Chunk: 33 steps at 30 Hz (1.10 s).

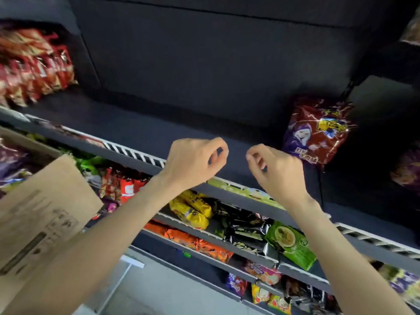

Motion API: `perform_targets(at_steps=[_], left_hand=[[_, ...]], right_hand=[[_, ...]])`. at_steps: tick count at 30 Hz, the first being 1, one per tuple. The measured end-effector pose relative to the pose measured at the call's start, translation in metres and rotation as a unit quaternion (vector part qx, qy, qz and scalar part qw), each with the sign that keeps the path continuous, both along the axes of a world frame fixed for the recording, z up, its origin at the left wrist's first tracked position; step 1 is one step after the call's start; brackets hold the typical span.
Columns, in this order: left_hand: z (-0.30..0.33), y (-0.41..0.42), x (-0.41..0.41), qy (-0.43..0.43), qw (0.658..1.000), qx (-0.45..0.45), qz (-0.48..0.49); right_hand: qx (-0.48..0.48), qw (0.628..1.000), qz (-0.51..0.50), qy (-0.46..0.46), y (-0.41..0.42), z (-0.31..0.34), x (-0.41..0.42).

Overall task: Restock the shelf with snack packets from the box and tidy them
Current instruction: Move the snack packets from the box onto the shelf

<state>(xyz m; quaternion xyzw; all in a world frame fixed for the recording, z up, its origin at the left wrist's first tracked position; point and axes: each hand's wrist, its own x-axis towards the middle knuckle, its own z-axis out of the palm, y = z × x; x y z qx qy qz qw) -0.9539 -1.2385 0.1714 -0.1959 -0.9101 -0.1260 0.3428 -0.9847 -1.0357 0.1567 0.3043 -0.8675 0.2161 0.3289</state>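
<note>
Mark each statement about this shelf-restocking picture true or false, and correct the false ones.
1. Both hands hold nothing. True: the left hand and right hand have loosely curled fingers and are empty.
2. A red-and-purple packet stands on the dark shelf right of the hands. True.
3. The cardboard box is on the right. False: it is on the left.
4. Yellow packets lie on the top shelf. False: they lie on a lower shelf.
</note>
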Motion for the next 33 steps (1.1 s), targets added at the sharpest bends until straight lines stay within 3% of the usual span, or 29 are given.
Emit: perform_targets(at_steps=[4, 7, 12, 16, 21, 27, 33], left_hand=[[-0.001, -0.101, 0.062, -0.127, 0.988, -0.088, 0.029], [-0.002, -0.182, 0.109, -0.222, 0.969, -0.055, 0.091], [-0.026, -0.346, 0.173, -0.256, 0.949, 0.103, 0.156], [-0.059, -0.475, 0.206, -0.279, 0.924, 0.138, 0.221], [-0.091, -0.59, 0.22, -0.312, 0.903, 0.08, 0.283], [-0.129, -0.66, 0.208, -0.441, 0.841, 0.051, 0.309], [-0.15, -0.665, 0.185, -0.455, 0.847, -0.004, 0.274]], right_hand=[[0.128, 0.971, 0.068, -0.189, -0.08, 0.003, 0.022], [0.247, 0.925, 0.159, -0.241, -0.152, 0.002, 0.038], [0.25, 0.898, 0.281, -0.228, -0.303, -0.011, 0.065], [0.219, 0.888, 0.326, -0.238, -0.427, -0.021, 0.08], [0.242, 0.877, 0.328, -0.254, -0.558, -0.051, 0.078], [0.359, 0.865, 0.233, -0.261, -0.643, -0.093, 0.054], [0.446, 0.824, 0.185, -0.295, -0.666, -0.129, 0.045]])
